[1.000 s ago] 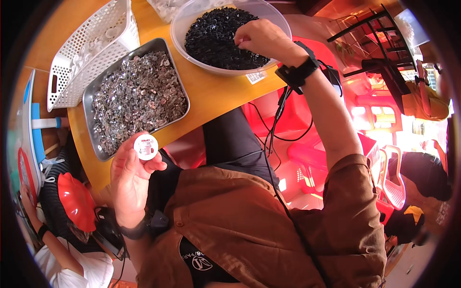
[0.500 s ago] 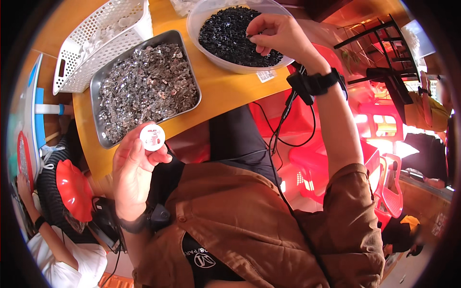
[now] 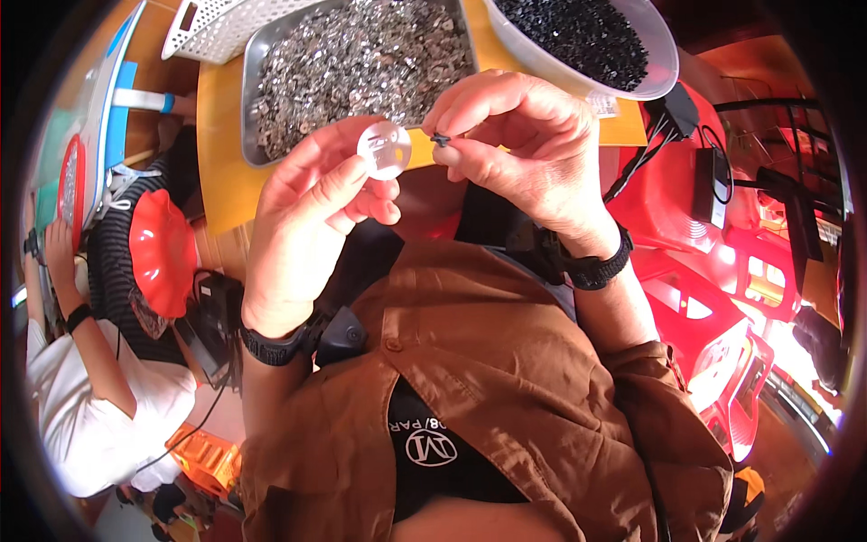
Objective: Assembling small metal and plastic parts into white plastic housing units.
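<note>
1. Two hands are raised close together in front of the chest. The left hand (image 3: 307, 217) holds one small clear round disc (image 3: 384, 149), fingers closed on it, thumb along its lower edge.
2. The right hand (image 3: 524, 149) pinches one tiny black part (image 3: 441, 139) between thumb and fingertip, just beside the disc and to its right.
3. Beyond both hands sits one metal tray (image 3: 256, 63) heaped with small silvery pieces, too many to count.
4. Beyond the right hand stands one white bowl (image 3: 664, 68) full of small black parts, uncountable. A small white label (image 3: 603, 105) lies at its near edge.
5. One white perforated basket (image 3: 212, 23) lies beyond the left hand, touching the tray.
6. Each wrist wears one black band, two in all.
7. Left of the left hand, another person's arm (image 3: 77, 312) shows, near one red bowl-shaped thing (image 3: 163, 253).
</note>
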### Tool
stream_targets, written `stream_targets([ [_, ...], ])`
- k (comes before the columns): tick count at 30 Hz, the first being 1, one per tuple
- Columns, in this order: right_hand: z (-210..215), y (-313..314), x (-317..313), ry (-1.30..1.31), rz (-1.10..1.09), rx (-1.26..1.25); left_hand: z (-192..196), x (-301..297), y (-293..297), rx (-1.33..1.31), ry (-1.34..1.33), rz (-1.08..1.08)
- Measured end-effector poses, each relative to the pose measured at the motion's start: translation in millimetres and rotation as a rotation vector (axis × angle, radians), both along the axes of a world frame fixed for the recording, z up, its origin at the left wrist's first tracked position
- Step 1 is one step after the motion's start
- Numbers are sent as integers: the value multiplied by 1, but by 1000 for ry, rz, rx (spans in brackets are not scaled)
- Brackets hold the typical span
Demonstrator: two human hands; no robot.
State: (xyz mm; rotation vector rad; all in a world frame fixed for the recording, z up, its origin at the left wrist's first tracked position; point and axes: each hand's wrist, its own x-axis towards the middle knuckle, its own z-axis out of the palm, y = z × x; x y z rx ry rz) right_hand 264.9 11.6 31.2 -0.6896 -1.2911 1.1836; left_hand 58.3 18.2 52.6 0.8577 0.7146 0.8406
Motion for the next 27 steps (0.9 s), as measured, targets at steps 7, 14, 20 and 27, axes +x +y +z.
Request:
stream_targets([
  [7,-7,-6,-17,-61,-35,21,-6,-4,-6,-10,-71,54],
  [14,-12,-10,-26,-170,-93,163,-12,-9,-7,-115,-158,-58],
  [20,-12,-7,-35,-370,-327,360,-10,-3,-12,-53,5,1],
  [27,-12,-10,-38,-377,-301,286,-11,0,-13,28,171,60],
])
